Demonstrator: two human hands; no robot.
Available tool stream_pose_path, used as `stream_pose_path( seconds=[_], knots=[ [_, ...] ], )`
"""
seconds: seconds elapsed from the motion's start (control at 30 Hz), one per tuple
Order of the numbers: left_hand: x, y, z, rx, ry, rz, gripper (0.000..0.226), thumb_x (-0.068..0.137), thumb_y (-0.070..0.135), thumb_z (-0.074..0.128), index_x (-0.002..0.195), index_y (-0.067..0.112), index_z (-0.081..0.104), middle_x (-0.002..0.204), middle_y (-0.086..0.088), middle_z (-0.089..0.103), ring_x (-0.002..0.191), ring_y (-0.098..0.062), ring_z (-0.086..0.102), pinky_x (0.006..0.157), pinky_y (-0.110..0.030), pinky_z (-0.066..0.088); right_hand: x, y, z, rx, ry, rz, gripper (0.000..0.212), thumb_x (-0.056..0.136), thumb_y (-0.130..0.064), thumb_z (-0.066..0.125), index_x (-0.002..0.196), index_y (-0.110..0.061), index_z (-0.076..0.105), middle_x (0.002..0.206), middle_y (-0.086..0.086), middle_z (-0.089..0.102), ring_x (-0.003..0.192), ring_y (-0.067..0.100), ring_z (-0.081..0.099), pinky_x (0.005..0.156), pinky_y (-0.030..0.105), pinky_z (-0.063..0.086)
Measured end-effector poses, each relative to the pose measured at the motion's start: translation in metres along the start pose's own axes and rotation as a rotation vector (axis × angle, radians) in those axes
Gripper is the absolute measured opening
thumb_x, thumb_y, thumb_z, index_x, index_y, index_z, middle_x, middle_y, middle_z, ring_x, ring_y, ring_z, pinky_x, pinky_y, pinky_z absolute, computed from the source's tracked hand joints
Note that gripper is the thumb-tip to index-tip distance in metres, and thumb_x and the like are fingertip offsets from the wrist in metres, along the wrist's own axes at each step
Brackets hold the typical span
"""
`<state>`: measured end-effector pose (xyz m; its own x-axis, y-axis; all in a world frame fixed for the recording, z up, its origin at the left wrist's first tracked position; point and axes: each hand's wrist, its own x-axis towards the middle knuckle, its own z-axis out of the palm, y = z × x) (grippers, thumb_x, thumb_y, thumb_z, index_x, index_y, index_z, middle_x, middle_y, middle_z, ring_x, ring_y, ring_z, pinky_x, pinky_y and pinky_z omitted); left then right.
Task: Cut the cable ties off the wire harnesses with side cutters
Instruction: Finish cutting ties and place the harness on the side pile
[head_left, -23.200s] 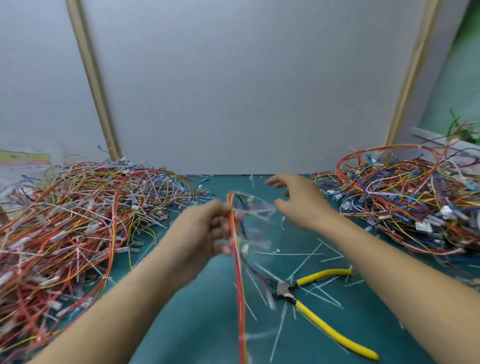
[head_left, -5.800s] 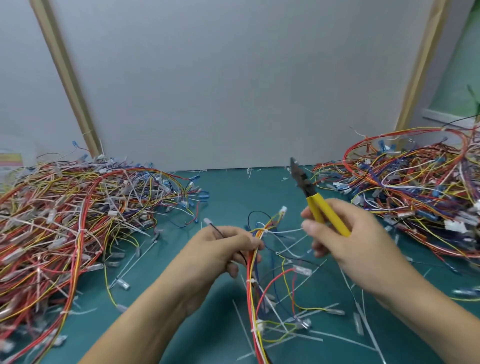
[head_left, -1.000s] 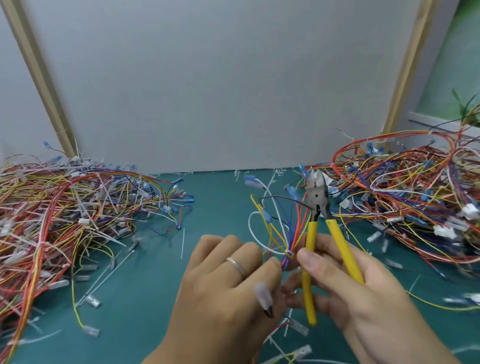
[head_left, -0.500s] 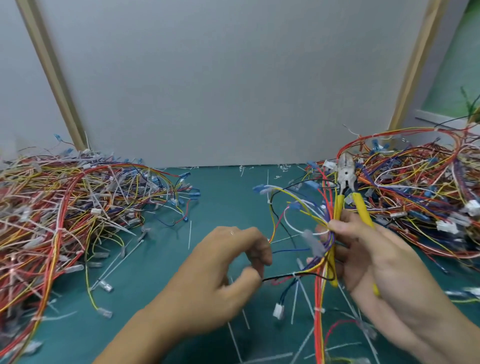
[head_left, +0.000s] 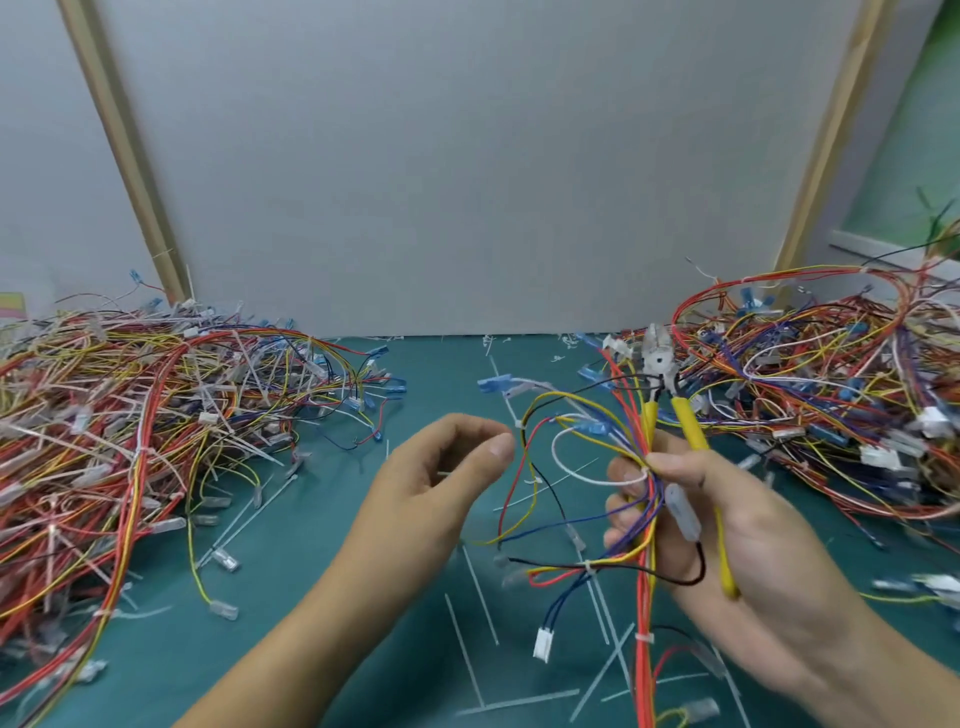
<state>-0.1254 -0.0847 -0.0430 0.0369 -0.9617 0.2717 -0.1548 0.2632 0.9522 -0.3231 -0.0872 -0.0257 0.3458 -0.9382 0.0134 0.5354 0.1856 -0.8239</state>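
My right hand (head_left: 753, 530) grips the yellow-handled side cutters (head_left: 691, 423) and a wire harness (head_left: 644, 603) together. The cutters' jaws (head_left: 657, 358) point up and away from me. The harness is a bundle of red, yellow, blue and black wires that fans out above my fingers and hangs below them. A small white cable tie (head_left: 587, 566) still binds some of its wires. My left hand (head_left: 441, 483) hovers just left of the harness with its fingers loosely curled, apart from the wires and holding nothing I can make out.
A big heap of wires (head_left: 130, 415) covers the left of the green mat (head_left: 311, 597), and another heap (head_left: 831, 395) covers the right. Several cut white ties (head_left: 472, 639) lie on the mat in front of me. A grey board (head_left: 467, 182) closes the back.
My left hand has let go of the harness and drawn off to the left. The harness now stays in my right hand along with the cutters.
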Motion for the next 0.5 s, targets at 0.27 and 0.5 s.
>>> stream_pose_path(
  seconds=[0.27, 0.5],
  knots=[
    [0.0, 0.002, 0.003, -0.259, 0.054, -0.035, 0.024, 0.075, 0.029, 0.069, 0.088, 0.008, 0.069, 0.085, -0.014, 0.074, 0.08, -0.012, 0.066, 0.073, -0.013, 0.049, 0.004, 0.009, -0.003, -0.052, 0.059, 0.045, 0.026, 0.065, -0.014, 0.065, 0.09, -0.006, 0.065, 0.075, 0.014, 0.057, 0.053, 0.023, 0.059, 0.049, 0.036, 0.056],
    [-0.001, 0.002, -0.006, 0.313, 0.411, 0.329, 0.008, 0.09, 0.02, 0.07, 0.083, 0.024, 0.071, 0.079, 0.011, 0.072, 0.079, -0.006, 0.068, 0.073, -0.013, 0.047, 0.009, 0.015, -0.013, -0.181, 0.149, 0.116, 0.023, 0.072, -0.011, 0.064, 0.094, -0.004, 0.061, 0.089, 0.021, 0.055, 0.057, 0.023, 0.056, 0.051, 0.033, 0.051]
  ],
)
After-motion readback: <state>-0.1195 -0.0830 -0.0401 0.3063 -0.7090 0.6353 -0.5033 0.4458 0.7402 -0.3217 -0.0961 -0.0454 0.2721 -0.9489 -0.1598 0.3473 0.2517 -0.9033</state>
